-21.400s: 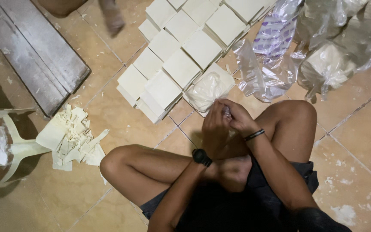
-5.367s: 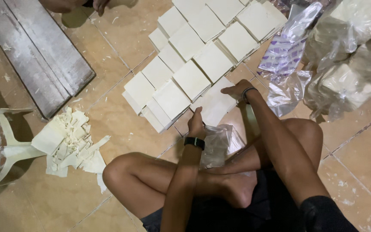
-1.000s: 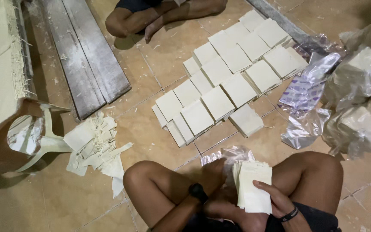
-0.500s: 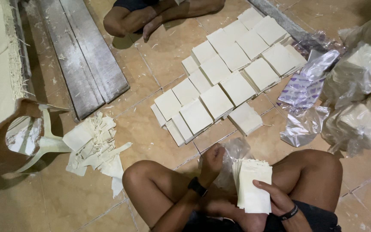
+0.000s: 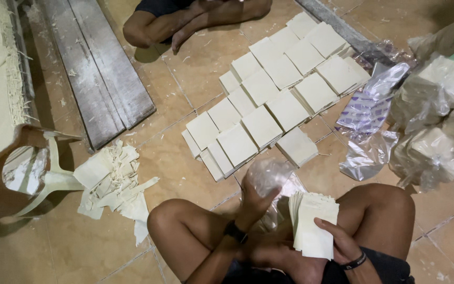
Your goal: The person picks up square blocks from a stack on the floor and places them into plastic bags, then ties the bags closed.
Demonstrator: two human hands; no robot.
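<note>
I sit cross-legged on a tiled floor. My right hand [image 5: 337, 239] grips a thick stack of pale square sheets [image 5: 313, 223], held upright between my knees. My left hand [image 5: 253, 197], with a dark watch on its wrist, lifts a clear plastic bag [image 5: 271, 173] just left of the stack. On the floor in front lie rows of similar cream stacks [image 5: 269, 105], and one single stack [image 5: 298, 146] sits nearest to me.
Filled plastic bags [image 5: 437, 126] and empty clear ones [image 5: 369, 110] pile at the right. Grey wooden planks [image 5: 93, 79] lie at upper left, paper offcuts [image 5: 114, 181] and a white plastic stool [image 5: 48, 176] at the left. Another person's legs [image 5: 185, 21] are at the top.
My left hand has raised the clear bag higher beside the stack. The right hand keeps the stack almost still. The view has shifted slightly.
</note>
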